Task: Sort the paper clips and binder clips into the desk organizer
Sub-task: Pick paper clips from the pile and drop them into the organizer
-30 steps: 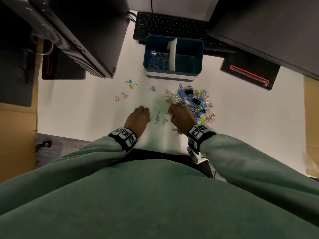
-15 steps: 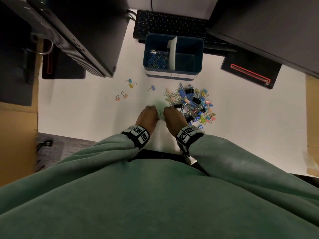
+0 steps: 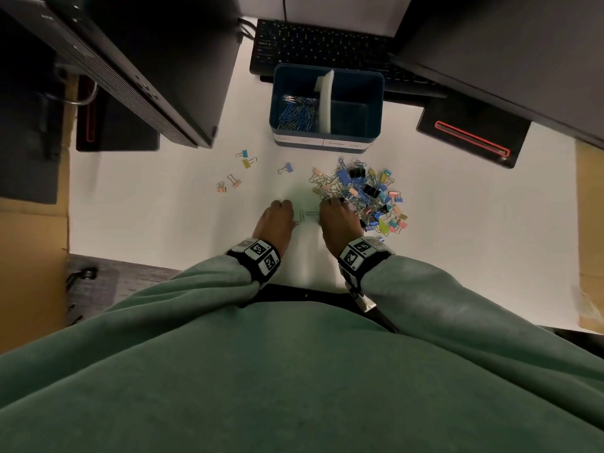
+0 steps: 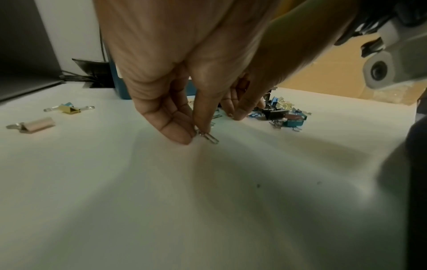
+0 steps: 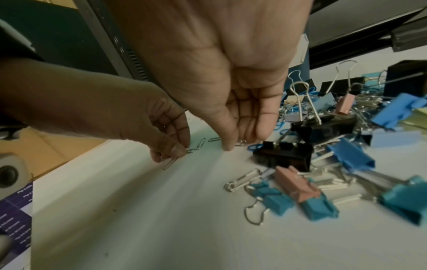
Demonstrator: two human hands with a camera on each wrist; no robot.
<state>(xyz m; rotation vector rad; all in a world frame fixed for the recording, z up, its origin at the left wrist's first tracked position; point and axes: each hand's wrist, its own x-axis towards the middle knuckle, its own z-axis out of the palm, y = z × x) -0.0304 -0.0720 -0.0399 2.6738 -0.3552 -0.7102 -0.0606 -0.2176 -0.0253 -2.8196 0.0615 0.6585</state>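
A blue desk organizer point(image 3: 327, 137) stands at the back. Its left compartment holds paper clips point(image 3: 296, 112); no clips show in the right one. A mixed pile of binder clips and paper clips point(image 3: 362, 194) lies in front of it. My left hand point(image 4: 196, 135) pinches a few silver paper clips point(image 4: 209, 138) between thumb and fingers at the table surface. My right hand point(image 5: 240, 144) points down at the pile's left edge point(image 3: 330, 204), thumb and fingertips pinching a silver paper clip point(image 5: 241, 142). Two more paper clips point(image 3: 307, 215) lie between the hands.
Several loose binder clips point(image 3: 243, 158) lie to the left, with a single blue one point(image 3: 286, 168) nearer the middle. A keyboard point(image 3: 320, 44) sits behind the organizer. Dark monitors point(image 3: 157, 60) overhang both sides, and a black base with a red line point(image 3: 470, 138) is at right.
Both hands came together and slid slightly toward the pile. The scattered paper clips near the front edge are gone from the table, and the left hand now pinches some.
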